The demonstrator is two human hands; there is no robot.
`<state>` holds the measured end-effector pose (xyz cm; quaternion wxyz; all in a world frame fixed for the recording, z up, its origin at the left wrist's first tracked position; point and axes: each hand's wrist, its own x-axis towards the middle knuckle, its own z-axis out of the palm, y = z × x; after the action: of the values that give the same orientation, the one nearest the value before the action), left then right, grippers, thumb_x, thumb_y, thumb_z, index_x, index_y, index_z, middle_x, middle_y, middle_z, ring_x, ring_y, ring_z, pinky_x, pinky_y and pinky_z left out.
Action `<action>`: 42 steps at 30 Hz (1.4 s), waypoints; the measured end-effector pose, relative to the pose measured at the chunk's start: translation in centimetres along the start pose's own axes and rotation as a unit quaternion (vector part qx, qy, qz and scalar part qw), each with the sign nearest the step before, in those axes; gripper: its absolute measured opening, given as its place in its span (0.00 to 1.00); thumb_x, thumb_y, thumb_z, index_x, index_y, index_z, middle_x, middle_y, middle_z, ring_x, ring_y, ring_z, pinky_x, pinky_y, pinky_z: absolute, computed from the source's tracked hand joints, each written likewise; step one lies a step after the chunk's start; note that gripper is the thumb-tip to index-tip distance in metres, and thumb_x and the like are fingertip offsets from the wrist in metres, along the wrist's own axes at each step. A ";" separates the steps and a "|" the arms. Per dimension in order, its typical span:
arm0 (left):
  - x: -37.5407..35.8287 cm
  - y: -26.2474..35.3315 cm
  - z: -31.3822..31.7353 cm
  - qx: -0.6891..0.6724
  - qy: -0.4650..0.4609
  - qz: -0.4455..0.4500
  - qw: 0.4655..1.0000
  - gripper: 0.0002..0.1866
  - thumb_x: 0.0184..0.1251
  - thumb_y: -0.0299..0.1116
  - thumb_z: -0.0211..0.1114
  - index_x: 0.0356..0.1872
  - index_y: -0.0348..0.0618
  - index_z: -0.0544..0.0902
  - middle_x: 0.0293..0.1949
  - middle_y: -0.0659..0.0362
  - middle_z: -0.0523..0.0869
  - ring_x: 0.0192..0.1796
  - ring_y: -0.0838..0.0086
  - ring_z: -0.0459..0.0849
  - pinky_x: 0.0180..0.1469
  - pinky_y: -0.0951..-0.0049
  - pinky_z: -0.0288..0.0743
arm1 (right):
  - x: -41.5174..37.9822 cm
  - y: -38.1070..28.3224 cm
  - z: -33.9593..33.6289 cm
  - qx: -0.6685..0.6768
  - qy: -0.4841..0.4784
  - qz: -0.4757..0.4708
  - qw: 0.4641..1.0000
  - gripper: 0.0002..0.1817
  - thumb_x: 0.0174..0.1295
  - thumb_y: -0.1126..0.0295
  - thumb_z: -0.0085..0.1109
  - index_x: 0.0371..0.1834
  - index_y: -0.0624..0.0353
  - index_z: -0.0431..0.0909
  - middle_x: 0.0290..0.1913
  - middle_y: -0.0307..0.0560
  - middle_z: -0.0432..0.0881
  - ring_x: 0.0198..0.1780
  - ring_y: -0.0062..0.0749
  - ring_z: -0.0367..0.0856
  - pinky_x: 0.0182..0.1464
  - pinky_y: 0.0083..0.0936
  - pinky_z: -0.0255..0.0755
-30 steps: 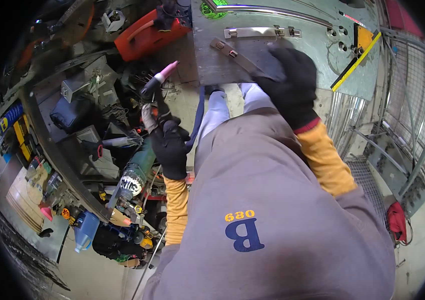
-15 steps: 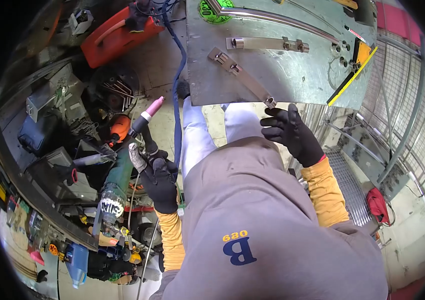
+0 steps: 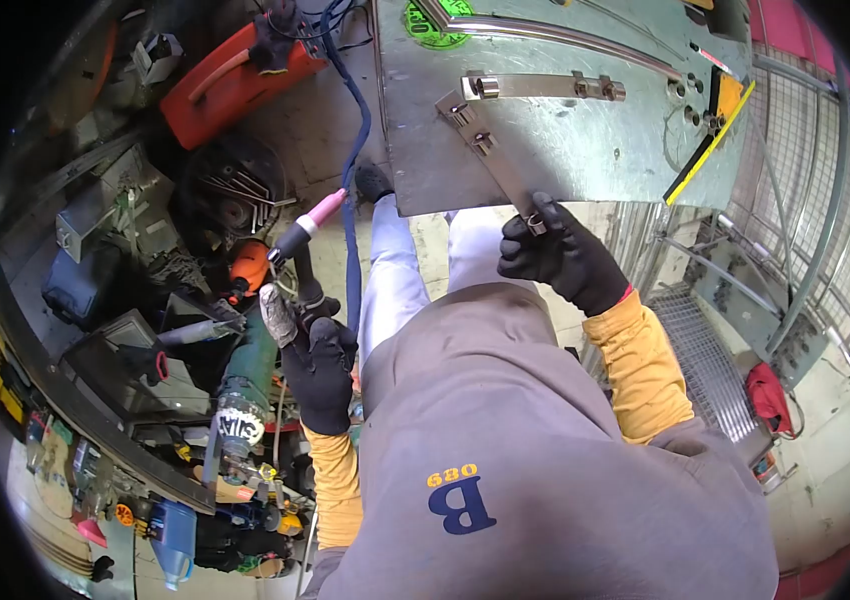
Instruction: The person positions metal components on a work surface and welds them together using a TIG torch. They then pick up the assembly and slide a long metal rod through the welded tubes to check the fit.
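My left hand (image 3: 320, 370), in a black glove with a pale, worn finger cover, is closed round a TIG welding torch (image 3: 293, 241). The torch's pink nozzle points up and to the right, away from the workbench. At the bench's near edge my right hand (image 3: 567, 258), also black-gloved, pinches the ringed end of a flat metal strip (image 3: 501, 165). Small brackets stand at the strip's far end, which lies on the metal bench top (image 3: 585, 150). A second similar strip (image 3: 550, 88) lies behind it, with a ring at its left end.
A long bent tube (image 3: 565, 30), several small rings (image 3: 692, 115) and a yellow-edged square (image 3: 710, 150) lie on the bench. A blue-sleeved cable (image 3: 354, 130) hangs left of it. To my left are a red case (image 3: 235, 85) and a green gas cylinder (image 3: 250, 365).
My right hand has moved left and closed on the near end of the strip; before, its fingers were apart beside it. The torch in my left hand has shifted slightly up and right.
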<state>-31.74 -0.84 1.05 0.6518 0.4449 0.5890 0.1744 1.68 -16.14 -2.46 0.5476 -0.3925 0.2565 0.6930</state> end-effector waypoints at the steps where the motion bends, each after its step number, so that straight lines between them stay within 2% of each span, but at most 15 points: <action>1: 0.3 0.4 -0.4 0.016 -0.026 -0.027 0.999 0.38 0.85 0.34 0.58 0.88 0.57 0.50 0.48 0.57 0.87 0.30 0.81 0.81 0.28 0.80 0.74 | 0.0 0.7 0.2 -0.040 -0.008 0.009 0.999 0.31 0.80 0.41 0.52 0.61 0.61 0.83 0.48 0.46 0.88 0.46 0.38 0.88 0.60 0.43 0.82; 5: 1.6 3.0 1.2 0.023 -0.113 0.046 0.992 0.41 0.85 0.34 0.59 0.89 0.59 0.46 0.49 0.54 0.86 0.30 0.81 0.81 0.28 0.77 0.76 | 0.9 3.0 2.0 -0.106 0.043 -0.032 0.993 0.33 0.82 0.43 0.49 0.69 0.62 0.78 0.47 0.43 0.87 0.44 0.34 0.86 0.61 0.41 0.81; 7: 2.6 1.9 0.8 0.079 -0.163 0.052 0.982 0.39 0.85 0.32 0.58 0.89 0.56 0.49 0.49 0.55 0.86 0.32 0.81 0.82 0.31 0.77 0.77 | 1.9 3.3 2.2 -0.088 -0.039 -0.134 0.986 0.33 0.80 0.42 0.53 0.69 0.63 0.78 0.41 0.41 0.87 0.43 0.28 0.85 0.57 0.33 0.82; 9: 2.3 4.0 2.9 0.040 -0.160 0.063 0.984 0.21 0.85 0.32 0.59 0.72 0.37 0.73 0.38 0.60 0.85 0.31 0.82 0.78 0.36 0.77 0.75 | 1.8 2.6 2.6 -0.208 0.051 -0.112 0.970 0.30 0.80 0.45 0.55 0.65 0.63 0.81 0.40 0.42 0.86 0.41 0.26 0.84 0.51 0.29 0.81; 11: 1.8 4.8 4.6 0.030 -0.104 0.070 0.992 0.12 0.86 0.34 0.59 0.55 0.35 0.81 0.30 0.62 0.84 0.29 0.81 0.79 0.35 0.77 0.74 | 1.9 3.0 3.1 -0.227 0.027 -0.139 0.963 0.28 0.79 0.47 0.56 0.60 0.64 0.84 0.39 0.43 0.87 0.39 0.24 0.84 0.46 0.26 0.81; 13: 2.7 4.5 3.7 0.073 -0.176 0.081 0.978 0.14 0.86 0.33 0.58 0.62 0.35 0.79 0.35 0.61 0.86 0.29 0.81 0.79 0.35 0.76 0.75 | 1.9 3.7 3.8 -0.286 0.022 -0.159 0.945 0.26 0.78 0.50 0.57 0.58 0.64 0.85 0.38 0.44 0.87 0.38 0.24 0.84 0.43 0.24 0.80; 19: 3.5 4.3 3.0 0.062 -0.209 0.123 0.968 0.22 0.86 0.32 0.57 0.74 0.36 0.72 0.42 0.61 0.86 0.32 0.82 0.80 0.35 0.76 0.76 | 0.8 7.7 5.5 -0.096 0.000 -0.219 0.971 0.20 0.77 0.58 0.61 0.60 0.64 0.82 0.42 0.47 0.88 0.39 0.29 0.88 0.45 0.27 0.84; 22: 3.3 4.8 3.0 0.124 -0.192 0.245 0.942 0.34 0.86 0.30 0.56 0.87 0.46 0.56 0.47 0.62 0.86 0.37 0.85 0.77 0.39 0.78 0.76 | 1.5 9.5 5.7 0.028 -0.033 -0.203 0.978 0.22 0.79 0.58 0.59 0.65 0.63 0.81 0.51 0.47 0.88 0.46 0.31 0.90 0.48 0.29 0.86; 25: 4.7 4.7 2.7 0.230 -0.155 0.393 0.877 0.35 0.84 0.28 0.57 0.87 0.48 0.56 0.47 0.62 0.85 0.38 0.86 0.76 0.40 0.80 0.74 | 4.6 10.4 6.3 0.018 -0.041 -0.229 0.972 0.24 0.79 0.58 0.60 0.68 0.65 0.79 0.55 0.48 0.88 0.46 0.33 0.90 0.49 0.27 0.85; 27: 4.0 5.8 2.8 0.175 -0.185 0.297 0.920 0.35 0.84 0.28 0.57 0.87 0.45 0.56 0.51 0.60 0.85 0.44 0.82 0.79 0.49 0.78 0.76 | 6.9 9.7 6.2 -0.012 -0.031 -0.272 0.962 0.25 0.78 0.53 0.60 0.62 0.66 0.84 0.50 0.49 0.91 0.42 0.32 0.91 0.47 0.26 0.84; 29: 3.3 6.8 3.0 0.118 -0.208 0.194 0.951 0.35 0.84 0.28 0.56 0.87 0.42 0.56 0.56 0.57 0.85 0.50 0.79 0.82 0.57 0.75 0.77 | 7.9 8.0 6.1 -0.414 0.087 -0.380 0.823 0.28 0.76 0.47 0.60 0.50 0.67 0.89 0.40 0.50 0.93 0.37 0.31 0.91 0.45 0.26 0.83; 30: 3.4 7.2 3.3 0.103 -0.216 0.168 0.956 0.34 0.84 0.29 0.56 0.86 0.42 0.57 0.51 0.58 0.85 0.48 0.79 0.82 0.56 0.75 0.76 | 7.6 7.0 6.4 -0.331 0.080 -0.290 0.894 0.32 0.75 0.41 0.59 0.41 0.66 0.91 0.32 0.49 0.92 0.34 0.30 0.91 0.43 0.26 0.82; 35: 4.2 7.9 5.7 0.129 -0.223 0.182 0.949 0.33 0.83 0.29 0.59 0.85 0.45 0.61 0.44 0.65 0.82 0.39 0.87 0.74 0.40 0.81 0.71 | 6.8 5.6 6.7 -0.321 0.050 -0.196 0.925 0.35 0.74 0.32 0.56 0.44 0.58 0.89 0.34 0.45 0.91 0.28 0.29 0.89 0.33 0.25 0.84; 37: 4.7 7.5 6.3 0.115 -0.219 0.198 0.948 0.27 0.83 0.32 0.59 0.80 0.41 0.69 0.43 0.66 0.82 0.36 0.87 0.73 0.37 0.81 0.70 | 8.0 6.0 7.1 -0.153 -0.073 -0.075 0.983 0.36 0.72 0.29 0.56 0.43 0.55 0.88 0.32 0.42 0.89 0.28 0.28 0.88 0.32 0.26 0.83; 42: 4.9 7.5 6.5 0.137 -0.207 0.183 0.951 0.17 0.84 0.34 0.60 0.66 0.38 0.78 0.38 0.68 0.80 0.33 0.86 0.71 0.34 0.80 0.66 | 9.7 6.9 7.5 -0.143 -0.069 -0.059 0.985 0.34 0.72 0.31 0.58 0.45 0.55 0.87 0.32 0.39 0.88 0.29 0.27 0.86 0.33 0.24 0.82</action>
<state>-22.28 4.46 3.30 0.6489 0.6564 0.3679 0.1129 -7.79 -6.68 -6.78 0.5422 -0.4331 0.0924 0.7141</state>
